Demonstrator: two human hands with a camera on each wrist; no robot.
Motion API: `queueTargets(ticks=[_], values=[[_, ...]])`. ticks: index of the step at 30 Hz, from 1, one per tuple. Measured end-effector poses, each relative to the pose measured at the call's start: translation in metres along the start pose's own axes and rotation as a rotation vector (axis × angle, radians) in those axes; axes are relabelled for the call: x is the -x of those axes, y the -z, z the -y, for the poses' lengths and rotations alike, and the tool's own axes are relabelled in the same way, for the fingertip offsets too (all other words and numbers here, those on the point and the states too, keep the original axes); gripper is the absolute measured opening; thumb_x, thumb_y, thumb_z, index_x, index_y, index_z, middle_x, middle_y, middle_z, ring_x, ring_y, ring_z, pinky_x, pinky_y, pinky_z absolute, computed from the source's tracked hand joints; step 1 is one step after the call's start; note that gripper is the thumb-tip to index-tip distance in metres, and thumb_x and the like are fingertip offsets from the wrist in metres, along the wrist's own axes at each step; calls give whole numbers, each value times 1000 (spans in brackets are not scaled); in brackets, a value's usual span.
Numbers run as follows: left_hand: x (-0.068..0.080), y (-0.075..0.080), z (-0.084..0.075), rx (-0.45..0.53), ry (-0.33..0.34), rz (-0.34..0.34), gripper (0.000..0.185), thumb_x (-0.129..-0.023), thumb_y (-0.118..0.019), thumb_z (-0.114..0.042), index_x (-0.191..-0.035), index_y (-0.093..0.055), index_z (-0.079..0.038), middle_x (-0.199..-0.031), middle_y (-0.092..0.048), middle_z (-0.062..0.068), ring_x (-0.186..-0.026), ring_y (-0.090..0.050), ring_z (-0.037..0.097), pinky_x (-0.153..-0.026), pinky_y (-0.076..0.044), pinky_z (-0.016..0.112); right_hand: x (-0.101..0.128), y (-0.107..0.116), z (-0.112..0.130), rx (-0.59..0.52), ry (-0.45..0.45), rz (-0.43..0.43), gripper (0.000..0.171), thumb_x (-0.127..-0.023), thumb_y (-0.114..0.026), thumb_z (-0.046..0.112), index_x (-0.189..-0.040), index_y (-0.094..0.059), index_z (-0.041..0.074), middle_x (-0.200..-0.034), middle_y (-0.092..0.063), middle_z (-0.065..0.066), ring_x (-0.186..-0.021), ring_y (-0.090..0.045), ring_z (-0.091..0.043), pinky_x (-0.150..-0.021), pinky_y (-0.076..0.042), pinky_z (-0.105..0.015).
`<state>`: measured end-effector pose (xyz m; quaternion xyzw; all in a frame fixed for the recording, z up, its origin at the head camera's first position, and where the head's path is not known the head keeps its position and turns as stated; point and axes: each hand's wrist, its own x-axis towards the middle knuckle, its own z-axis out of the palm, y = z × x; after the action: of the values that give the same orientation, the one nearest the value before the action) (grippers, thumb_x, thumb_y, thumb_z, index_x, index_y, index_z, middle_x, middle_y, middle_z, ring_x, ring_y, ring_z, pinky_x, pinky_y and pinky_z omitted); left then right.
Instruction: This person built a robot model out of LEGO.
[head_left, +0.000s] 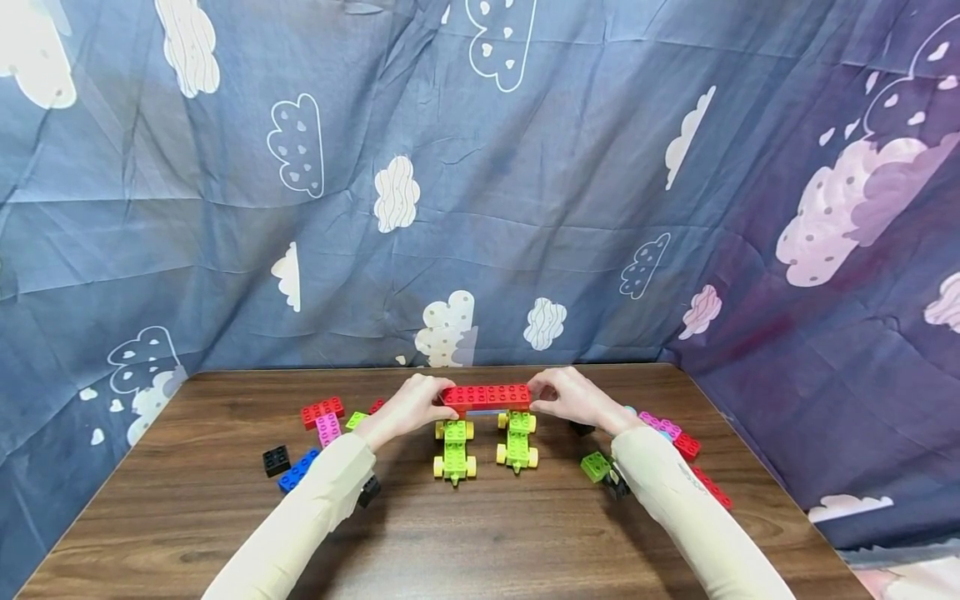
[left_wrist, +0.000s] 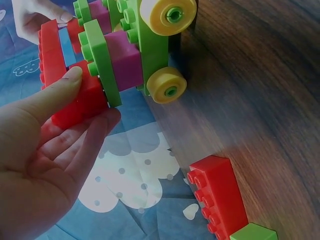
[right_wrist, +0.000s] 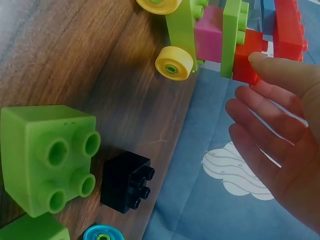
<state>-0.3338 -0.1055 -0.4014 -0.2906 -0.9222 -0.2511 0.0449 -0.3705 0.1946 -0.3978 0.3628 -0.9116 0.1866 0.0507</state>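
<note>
A long red brick (head_left: 486,396) lies across the tops of two green wheeled cars (head_left: 454,450) (head_left: 517,442) in the middle of the wooden table (head_left: 480,542). My left hand (head_left: 438,402) pinches the brick's left end. In the left wrist view its thumb (left_wrist: 65,85) lies on a red block (left_wrist: 75,107), with the fingers curled under it, beside a green plate (left_wrist: 102,60) and a yellow wheel (left_wrist: 167,85). My right hand (head_left: 538,398) holds the brick's right end. In the right wrist view its thumb (right_wrist: 285,70) touches a red block (right_wrist: 247,62).
Loose bricks lie on both sides. On the left are a red one (head_left: 322,410), a pink one (head_left: 327,429), a black one (head_left: 276,460) and a blue one (head_left: 298,471). On the right are a green one (head_left: 596,465), a pink one (head_left: 660,425) and a red one (head_left: 708,487). Blue cloud-print cloth (head_left: 480,208) hangs behind and beside the table.
</note>
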Motion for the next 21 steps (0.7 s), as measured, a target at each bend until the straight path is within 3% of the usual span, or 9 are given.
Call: queueTargets(ticks=[13,21], values=[[0,-2,2,-8,-16,-14,26,-85,-78,-21,-104,-70,-5,-82,-71,2,-66,-51,4,-63,-44,19,8,1,10,-24,-24,52,25,-87,-75,19,-107,-72,5,-103,-74,-10,-90,-69,-21,-80,-58,-39],[0,-1,1,1,-12,-4,24,-85,-78,-21,-102,-70,-5,-80,-70,1,-66,-51,5,-63,-44,19,10,11,17,-96,-6,-4,40,-86,-77,21,-119,-68,1,-110,-73,-13,-92,-70,-22,-83,-59,-41]])
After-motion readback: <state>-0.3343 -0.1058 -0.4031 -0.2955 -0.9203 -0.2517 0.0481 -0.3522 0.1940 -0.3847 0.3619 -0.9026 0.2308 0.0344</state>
